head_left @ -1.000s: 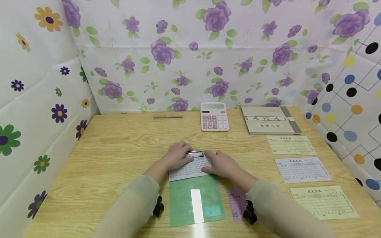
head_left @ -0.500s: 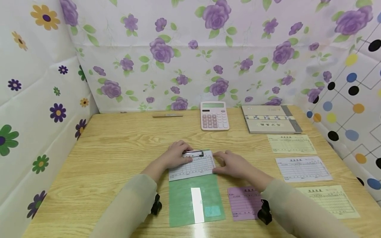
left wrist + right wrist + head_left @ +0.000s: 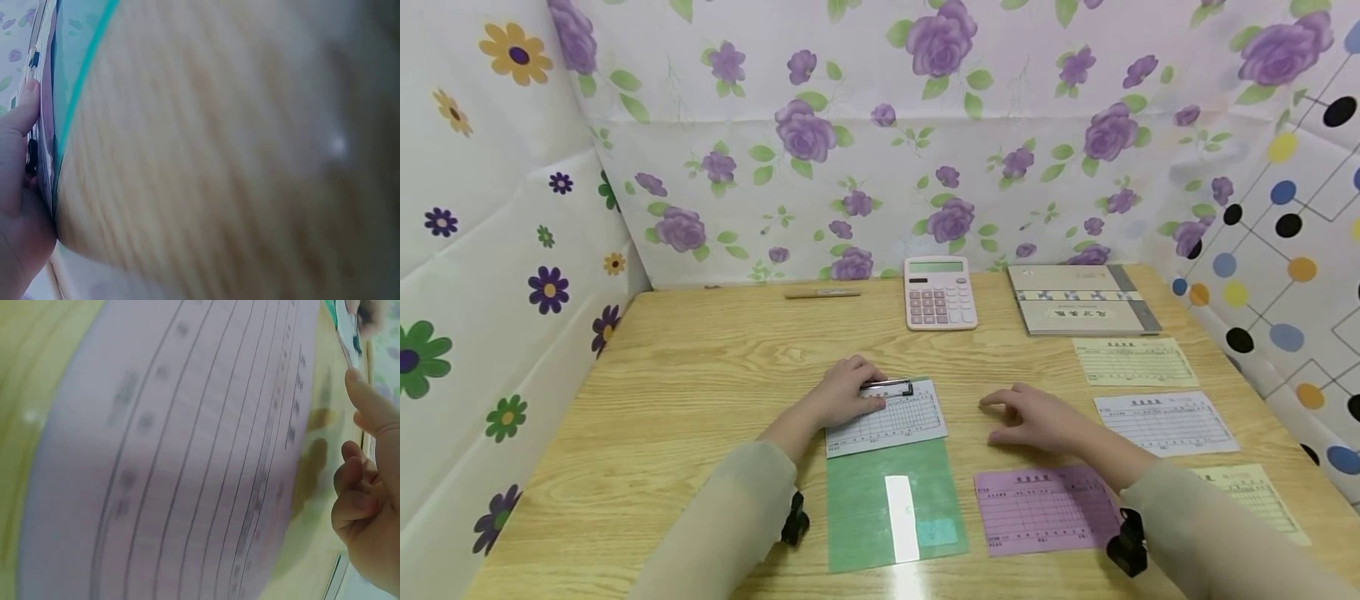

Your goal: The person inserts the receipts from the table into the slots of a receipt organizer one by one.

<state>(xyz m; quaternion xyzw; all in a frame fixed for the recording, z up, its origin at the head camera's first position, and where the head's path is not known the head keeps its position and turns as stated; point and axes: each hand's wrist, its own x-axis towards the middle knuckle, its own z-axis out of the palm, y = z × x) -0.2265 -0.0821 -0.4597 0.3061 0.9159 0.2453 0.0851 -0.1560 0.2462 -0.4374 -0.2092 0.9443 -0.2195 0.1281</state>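
A green translucent clipboard [image 3: 861,508] lies on the wooden table, a white printed form [image 3: 917,419] under the metal clip [image 3: 891,387] at its far end. My left hand [image 3: 844,395] grips the clip end from the left, its thumb over the form. The left wrist view shows the left hand [image 3: 19,181] edge-on against several stacked sheets [image 3: 45,119]. My right hand [image 3: 1036,419] holds nothing; its fingers are loosely bent above the table, right of the clipboard. Below it lies a purple form [image 3: 1037,517], which fills much of the right wrist view.
Two yellow forms [image 3: 1135,362] and a white form [image 3: 1165,423] lie in a column at the right. At the back are a pen [image 3: 822,292], a pink calculator [image 3: 939,293] and a grey ledger book [image 3: 1078,302]. Patterned cloth walls [image 3: 737,192] enclose the table.
My right hand has let go of the clipped form's right edge and moved right, uncovering more of the purple form. The left hand has stayed at the clip.
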